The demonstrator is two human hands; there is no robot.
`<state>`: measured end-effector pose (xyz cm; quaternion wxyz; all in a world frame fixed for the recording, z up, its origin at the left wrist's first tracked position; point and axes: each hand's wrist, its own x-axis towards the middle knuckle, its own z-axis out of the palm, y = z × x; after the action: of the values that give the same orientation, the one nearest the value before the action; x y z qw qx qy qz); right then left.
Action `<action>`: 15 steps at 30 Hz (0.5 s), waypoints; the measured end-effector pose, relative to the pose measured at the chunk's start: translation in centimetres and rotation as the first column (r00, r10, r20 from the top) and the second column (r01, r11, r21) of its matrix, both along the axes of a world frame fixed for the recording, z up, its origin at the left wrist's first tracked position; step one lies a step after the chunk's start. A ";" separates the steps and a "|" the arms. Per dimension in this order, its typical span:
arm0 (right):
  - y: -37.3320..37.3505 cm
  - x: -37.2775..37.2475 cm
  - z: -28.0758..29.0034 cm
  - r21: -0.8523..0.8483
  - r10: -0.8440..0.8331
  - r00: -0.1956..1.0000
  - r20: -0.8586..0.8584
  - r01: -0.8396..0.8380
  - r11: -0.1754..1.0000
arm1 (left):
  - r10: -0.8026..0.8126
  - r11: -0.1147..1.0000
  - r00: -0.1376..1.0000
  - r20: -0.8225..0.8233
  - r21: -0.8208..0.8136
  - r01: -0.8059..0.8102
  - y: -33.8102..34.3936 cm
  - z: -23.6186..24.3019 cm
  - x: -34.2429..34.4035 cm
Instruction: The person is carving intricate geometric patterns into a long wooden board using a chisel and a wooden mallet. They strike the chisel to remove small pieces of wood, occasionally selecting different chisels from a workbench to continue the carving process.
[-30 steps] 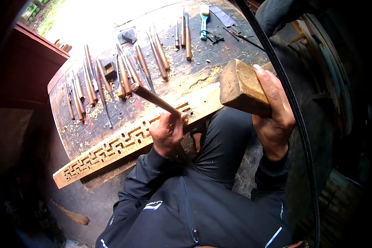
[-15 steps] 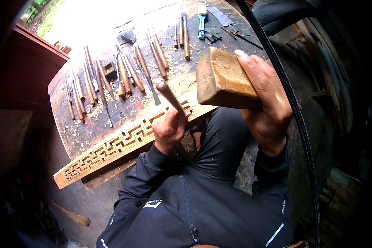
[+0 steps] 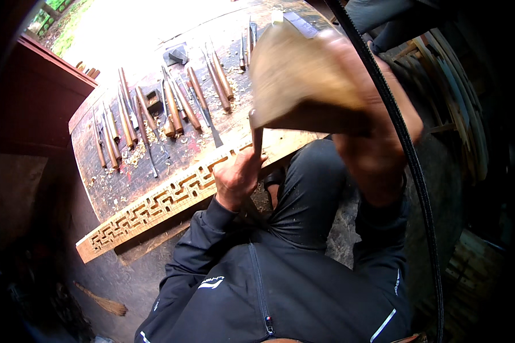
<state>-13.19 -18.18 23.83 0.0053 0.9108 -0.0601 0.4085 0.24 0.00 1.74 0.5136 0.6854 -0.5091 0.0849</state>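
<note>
Workbench [image 3: 126,188]: chip-strewn, fretwork panel [image 3: 171,200] along its near edge.
Left hand [image 3: 237,177]: wrapped around chisel [image 3: 256,132], upright on the panel.
Right hand [image 3: 377,148]: gripping wooden mallet [image 3: 303,80], blurred, just above the chisel's butt.
Change: mallet swung nearer; chisel was tilted, now upright.
Beyond: rows of spare chisels [image 3: 171,108].

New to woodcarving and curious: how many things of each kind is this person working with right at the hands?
wooden mallet: 1, in the right hand
chisel: 1, in the left hand
carved fretwork board: 1
Total: 3
The spare tools on the bench overlap too much to count.
</note>
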 end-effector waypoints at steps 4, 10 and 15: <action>0.0 -0.1 -0.2 -0.052 -0.055 0.991 -0.118 0.049 0.997 | -0.011 1.000 0.999 0.032 -0.004 0.011 0.0 0.0 0.1; 0.2 -0.2 -2.0 0.112 -0.025 0.999 0.025 0.022 0.993 | -0.024 0.999 0.998 0.051 0.047 0.022 0.0 0.2 0.1; -1.7 -0.7 -0.8 -0.129 -0.099 0.993 -0.069 0.089 0.988 | -0.018 0.997 0.995 0.095 0.080 0.010 0.5 -0.2 0.0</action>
<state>-13.92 -19.90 23.02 0.0840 0.9195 -0.0769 0.3762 0.25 0.54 1.50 0.4617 0.6967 -0.5410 0.0938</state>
